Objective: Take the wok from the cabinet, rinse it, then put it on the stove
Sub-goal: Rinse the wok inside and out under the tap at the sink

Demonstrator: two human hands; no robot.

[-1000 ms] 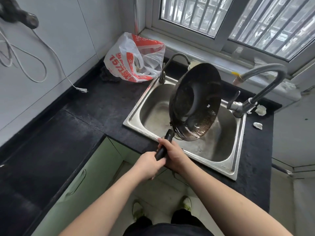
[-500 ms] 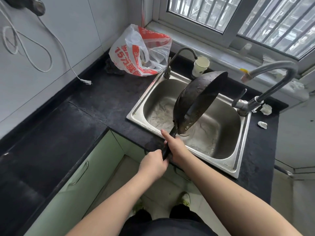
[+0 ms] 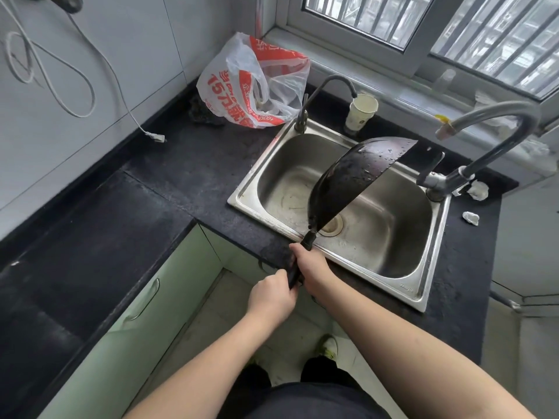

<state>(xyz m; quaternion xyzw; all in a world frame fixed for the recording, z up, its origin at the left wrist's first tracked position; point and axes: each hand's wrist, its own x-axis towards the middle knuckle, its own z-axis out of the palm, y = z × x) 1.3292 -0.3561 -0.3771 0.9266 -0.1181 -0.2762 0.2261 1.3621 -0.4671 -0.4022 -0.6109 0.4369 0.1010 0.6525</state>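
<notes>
Black wok (image 3: 354,179) held on edge above the steel sink (image 3: 429,246), its dark outer shell facing the camera and beaded with water drops. Bowl tilts up and away toward the big grey faucet (image 3: 496,137) at the sink's right rim; wok touches neither the faucet nor the basin. Handle (image 3: 304,252) runs down toward the person, crossing the sink's near rim.

Both hands clamped on the handle, one behind the other. Right hand (image 3: 311,267) sits higher, nearer the bowl, fingers wrapped round the grip. Left hand (image 3: 273,297) grips the handle's tail end just below it; the two hands touch or nearly touch.

Sink is set in a dark speckled desk (image 3: 187,176). Drain (image 3: 332,226) shows just beside the wok's lower edge. A second, thinner tap (image 3: 320,95) stands at the sink's back left corner, a paper cup (image 3: 361,111) just right of it. Red-and-white plastic bag (image 3: 251,83) slumps in the desk's corner below the window. White cord (image 3: 54,62) loops on the tiled wall, its plug (image 3: 155,137) lying on the desk. Crumpled white scraps (image 3: 472,217) lie near the faucet base. Pale green cabinet doors (image 3: 145,297) below the desk.
</notes>
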